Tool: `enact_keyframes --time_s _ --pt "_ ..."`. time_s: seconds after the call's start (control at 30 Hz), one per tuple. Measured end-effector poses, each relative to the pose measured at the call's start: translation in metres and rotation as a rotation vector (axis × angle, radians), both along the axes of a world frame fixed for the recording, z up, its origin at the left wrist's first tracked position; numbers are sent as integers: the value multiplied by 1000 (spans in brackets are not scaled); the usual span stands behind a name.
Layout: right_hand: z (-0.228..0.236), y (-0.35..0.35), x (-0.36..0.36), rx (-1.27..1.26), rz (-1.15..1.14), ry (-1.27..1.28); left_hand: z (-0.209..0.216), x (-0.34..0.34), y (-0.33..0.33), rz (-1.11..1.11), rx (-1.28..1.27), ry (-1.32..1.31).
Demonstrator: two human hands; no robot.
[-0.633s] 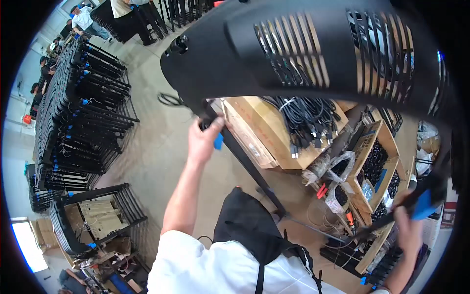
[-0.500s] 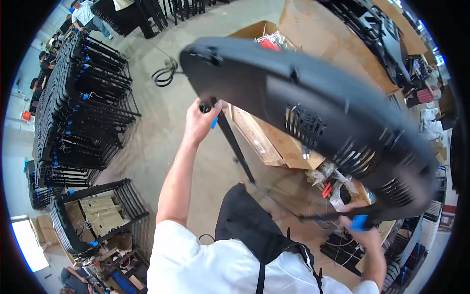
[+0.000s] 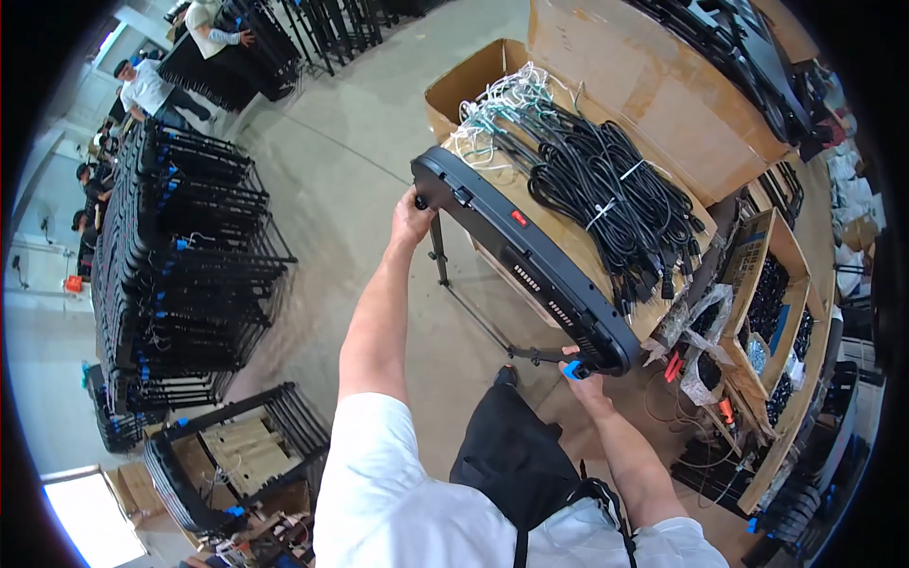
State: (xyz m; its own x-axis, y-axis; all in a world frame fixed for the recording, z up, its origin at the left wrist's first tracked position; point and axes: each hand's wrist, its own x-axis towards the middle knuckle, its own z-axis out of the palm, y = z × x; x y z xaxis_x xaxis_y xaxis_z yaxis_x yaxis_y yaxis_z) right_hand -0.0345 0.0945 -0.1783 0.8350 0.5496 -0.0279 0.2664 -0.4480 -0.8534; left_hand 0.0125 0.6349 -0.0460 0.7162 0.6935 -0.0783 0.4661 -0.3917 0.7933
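Note:
Between my hands is a long black plastic housing [image 3: 535, 254] with slotted vents and a small red switch [image 3: 519, 219] on its edge. It is tilted, its far end up to the left. My left hand [image 3: 413, 216] is closed round the frame at its far left end. At the near right end my right hand [image 3: 585, 383] grips it beside a piece of blue tape [image 3: 573, 369]. A frame of thin black tubes [image 3: 473, 317] hangs from the housing toward the floor. My fingers are partly hidden by the housing at both ends.
A cardboard box [image 3: 559, 170] holding bundled black cables [image 3: 606, 185] stands just beyond the housing. At right is a divided wooden tray [image 3: 748, 327] of small black parts. Stacked black tube frames [image 3: 189, 256] stand at left. Two people [image 3: 147, 90] are at the far left.
The housing has turned more edge-on, and its near right end has swung left. My right hand has moved left and up with it. The cables in the box have come into view.

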Motion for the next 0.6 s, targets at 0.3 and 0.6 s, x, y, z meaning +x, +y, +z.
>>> enact_keyframes --time_s 0.3,0.6 --pt "31 22 17 -186 -112 404 -27 -8 24 186 83 101" --pt "-5 -168 -33 -140 -333 312 -108 -61 -123 26 -93 479"
